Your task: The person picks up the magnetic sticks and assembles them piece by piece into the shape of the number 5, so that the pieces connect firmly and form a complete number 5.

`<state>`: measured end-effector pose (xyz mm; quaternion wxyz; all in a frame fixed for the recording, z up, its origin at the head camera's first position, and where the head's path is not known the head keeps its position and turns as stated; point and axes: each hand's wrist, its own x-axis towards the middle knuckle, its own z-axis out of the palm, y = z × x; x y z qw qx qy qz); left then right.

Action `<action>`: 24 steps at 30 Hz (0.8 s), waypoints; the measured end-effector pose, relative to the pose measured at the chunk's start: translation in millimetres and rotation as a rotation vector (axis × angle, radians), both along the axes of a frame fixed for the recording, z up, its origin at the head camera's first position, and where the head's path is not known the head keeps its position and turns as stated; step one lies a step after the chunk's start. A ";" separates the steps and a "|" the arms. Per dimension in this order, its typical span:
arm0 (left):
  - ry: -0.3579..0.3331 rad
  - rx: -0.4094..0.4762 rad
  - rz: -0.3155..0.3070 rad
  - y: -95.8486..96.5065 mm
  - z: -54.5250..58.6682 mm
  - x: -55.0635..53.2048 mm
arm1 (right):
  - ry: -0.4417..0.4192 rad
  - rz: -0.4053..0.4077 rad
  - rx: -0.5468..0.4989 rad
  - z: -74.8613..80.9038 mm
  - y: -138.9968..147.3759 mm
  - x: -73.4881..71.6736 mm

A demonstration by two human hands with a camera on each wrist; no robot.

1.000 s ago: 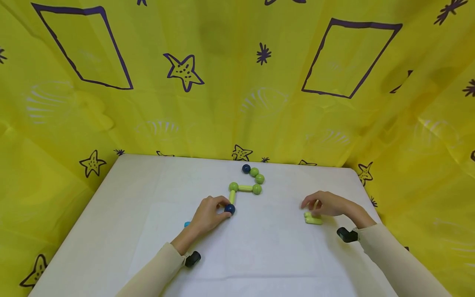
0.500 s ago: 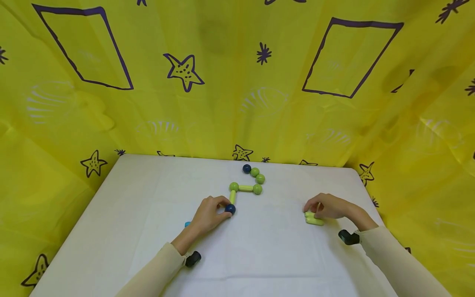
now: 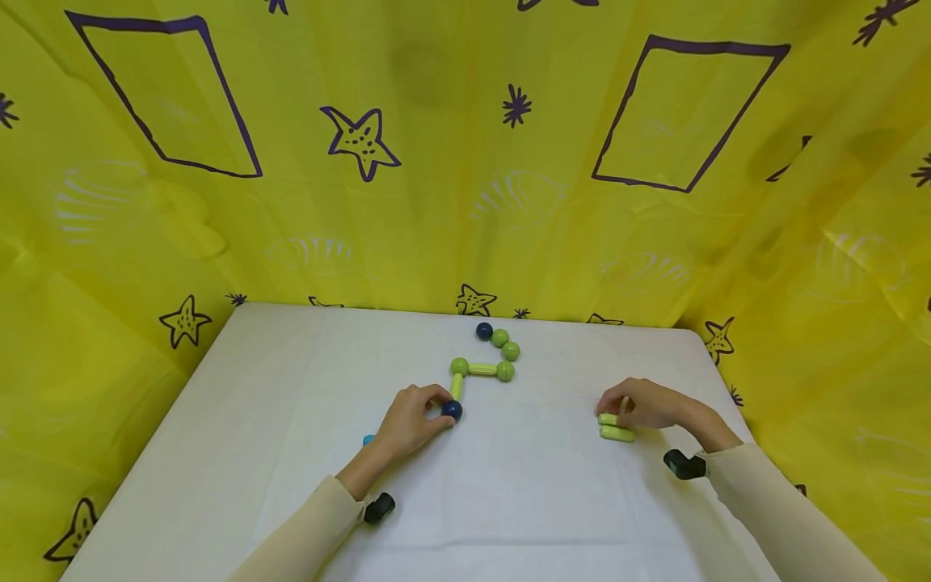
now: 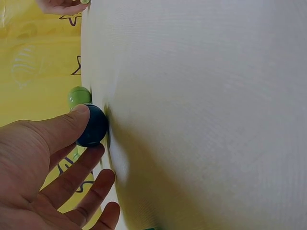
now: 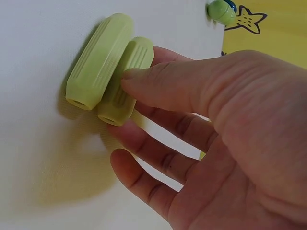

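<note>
My left hand (image 3: 409,419) pinches a dark blue ball (image 3: 452,411) between thumb and fingers, low over the white table. That ball meets the near end of a yellow-green rod (image 3: 456,386), whose far end meets a green ball (image 3: 459,367). A second rod (image 3: 482,369) runs right from there to another green ball (image 3: 505,371). At the right, my right hand (image 3: 643,402) pinches a loose yellow-green ridged rod (image 5: 138,52), thumb on its side. Lying alongside that rod is a matching rod (image 5: 98,62), which the hand does not grip.
Two more green balls and a dark blue ball (image 3: 484,331) curve toward the table's back edge. A small light blue piece (image 3: 368,440) lies partly hidden by my left wrist. A yellow patterned curtain (image 3: 436,226) surrounds the white table (image 3: 524,485).
My right hand has lowered its fingers onto the farther loose rod and now pinches it. The left hand holds the dark blue ball in the same place.
</note>
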<state>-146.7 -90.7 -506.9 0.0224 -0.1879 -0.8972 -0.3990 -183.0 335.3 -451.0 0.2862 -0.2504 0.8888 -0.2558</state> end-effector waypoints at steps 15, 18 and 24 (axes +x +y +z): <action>0.000 0.002 -0.011 -1.4 -0.4 0.6 | 0.010 -0.010 -0.085 15.8 -2.8 -0.5; -0.003 0.002 -0.011 -1.3 0.1 0.6 | 0.007 -0.030 -0.127 18.9 -4.6 -1.6; -0.003 0.003 -0.010 -1.4 1.1 1.0 | 0.013 -0.049 -0.188 23.5 -9.2 -3.7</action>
